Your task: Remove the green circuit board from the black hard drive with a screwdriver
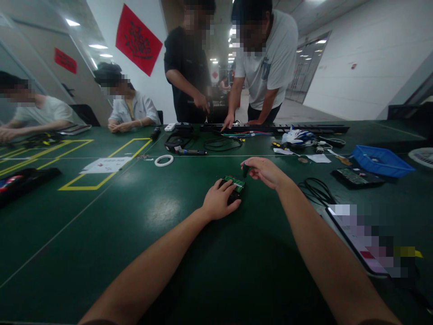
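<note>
Long green table ran beneath both hands, with a pale wall bearing a red paper beyond them to the left. Left hand lay palm down, well open, its fingers spread across a circuit board and its thumb by the near edge. Board sat on the tabletop, partly hidden under those fingers. Right hand, just right of the board, was curled nearly closed, thumb and fingertips pinching a small dark object; could not tell what it was, or whether it touched the board. White ring lay flat, ahead and left of the left hand. Right of the right hand: coiled black cable, and farther off a blue tray. Two people stood across the table, ahead of both hands, one pointing down at a long black strip.
</note>
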{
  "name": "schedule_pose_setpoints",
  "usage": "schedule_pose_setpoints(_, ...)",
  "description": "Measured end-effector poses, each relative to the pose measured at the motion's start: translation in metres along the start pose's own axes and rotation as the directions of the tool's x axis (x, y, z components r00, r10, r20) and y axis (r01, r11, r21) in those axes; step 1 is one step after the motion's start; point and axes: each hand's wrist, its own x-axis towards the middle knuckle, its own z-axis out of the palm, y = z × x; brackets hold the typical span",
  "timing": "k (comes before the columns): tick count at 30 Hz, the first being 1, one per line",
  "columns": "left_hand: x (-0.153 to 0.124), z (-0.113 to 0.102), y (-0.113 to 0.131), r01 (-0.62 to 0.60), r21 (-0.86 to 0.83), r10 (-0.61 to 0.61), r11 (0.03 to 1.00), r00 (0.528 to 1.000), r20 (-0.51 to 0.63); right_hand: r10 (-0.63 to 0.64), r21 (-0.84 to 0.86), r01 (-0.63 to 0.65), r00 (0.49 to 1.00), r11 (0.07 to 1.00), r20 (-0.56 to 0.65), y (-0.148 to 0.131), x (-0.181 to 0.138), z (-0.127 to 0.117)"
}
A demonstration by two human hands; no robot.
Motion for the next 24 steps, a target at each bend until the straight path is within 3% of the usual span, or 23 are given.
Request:
schedule_pose_setpoints(6,-0.0005,-0.003,0.0011,-0.002,-0.013,0.002,1.0,1.0,0.011,-0.023,-0.012,0.022,0.997,1.0,-0.076,0.0044,0.0056,-0.0041)
schedule_pose_setpoints(24,-0.001,-0.0038,0.0022,-0.002,-0.003,0.002,1.0,1.0,0.014,0.036,0.054,-0.038,0.999,0.998,0.026,0.0019,0.0015,-0.0017)
